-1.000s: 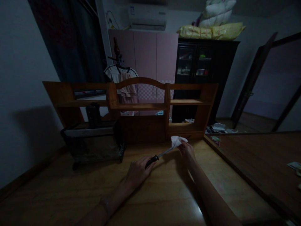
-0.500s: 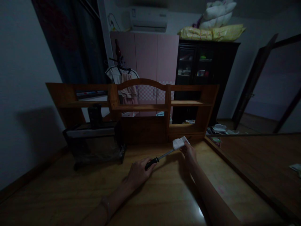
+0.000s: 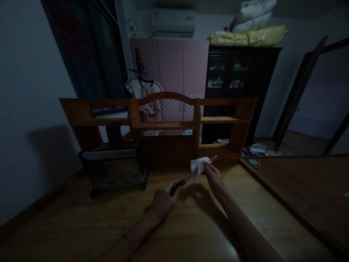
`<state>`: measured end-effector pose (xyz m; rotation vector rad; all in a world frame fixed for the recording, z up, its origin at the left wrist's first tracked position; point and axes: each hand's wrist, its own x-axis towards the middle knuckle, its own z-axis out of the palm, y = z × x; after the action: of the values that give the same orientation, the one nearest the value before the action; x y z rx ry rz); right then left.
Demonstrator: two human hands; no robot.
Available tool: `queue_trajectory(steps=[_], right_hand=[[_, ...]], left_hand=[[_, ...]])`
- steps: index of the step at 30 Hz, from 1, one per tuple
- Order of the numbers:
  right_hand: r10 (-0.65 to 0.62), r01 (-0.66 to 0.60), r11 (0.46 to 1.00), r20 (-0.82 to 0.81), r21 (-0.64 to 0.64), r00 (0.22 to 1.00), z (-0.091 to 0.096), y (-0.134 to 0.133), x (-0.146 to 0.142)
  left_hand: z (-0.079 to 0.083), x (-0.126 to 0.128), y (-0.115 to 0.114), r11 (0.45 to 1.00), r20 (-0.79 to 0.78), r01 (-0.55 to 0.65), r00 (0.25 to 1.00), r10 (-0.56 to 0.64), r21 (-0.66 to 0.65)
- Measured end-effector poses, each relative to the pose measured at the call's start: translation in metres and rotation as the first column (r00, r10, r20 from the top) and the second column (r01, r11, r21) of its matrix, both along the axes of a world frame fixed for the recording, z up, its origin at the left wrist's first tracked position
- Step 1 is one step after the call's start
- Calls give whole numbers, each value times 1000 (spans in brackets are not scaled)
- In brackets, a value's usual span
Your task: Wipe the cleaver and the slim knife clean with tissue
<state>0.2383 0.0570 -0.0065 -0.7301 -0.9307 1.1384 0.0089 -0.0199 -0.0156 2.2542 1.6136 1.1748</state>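
Note:
My left hand (image 3: 164, 198) is closed around the black handle of a screwdriver (image 3: 177, 187) with a long, thin metal shaft. The shaft points up and to the right, above the wooden surface. A white tissue (image 3: 198, 166) is folded around the shaft, and the bare tip sticks out beyond it at the right. My right hand (image 3: 214, 179) pinches the tissue from the right side, pressing it against the shaft. Part of the shaft is hidden under the tissue.
A wooden shelf unit (image 3: 163, 125) stands along the far edge of the wooden surface (image 3: 174, 233). At the left sits a dark glass-sided box (image 3: 114, 165) with a black part on top. Behind are pink wardrobe doors (image 3: 170, 65) and a black cabinet (image 3: 261, 76).
My right hand and the tissue have moved left along the shaft toward the handle. The metal tip, covered before, now shows past the tissue. My left hand keeps its hold.

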Motion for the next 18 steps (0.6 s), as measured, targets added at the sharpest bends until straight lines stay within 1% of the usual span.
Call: queue_trajectory(steps=[4,9,13,18], right_hand=[[121,-121,993,72,-10,990,3,-11,-16],[256,-248,965,119,-80,959,1,-22,-32],[269,-256,960,117,-111,956,-5,-25,-40],[271,-257,959,119,-120,955,-11,-20,-36]], left_hand=[[1,1,-1,1000,21,7,1000,-7,6],[0,2,-1,1000,10,7,1000,-7,8],[0,1,1,1000,-1,-14,1000,14,-3],[4,2,-1,999,17,-12,1000,12,-31]])
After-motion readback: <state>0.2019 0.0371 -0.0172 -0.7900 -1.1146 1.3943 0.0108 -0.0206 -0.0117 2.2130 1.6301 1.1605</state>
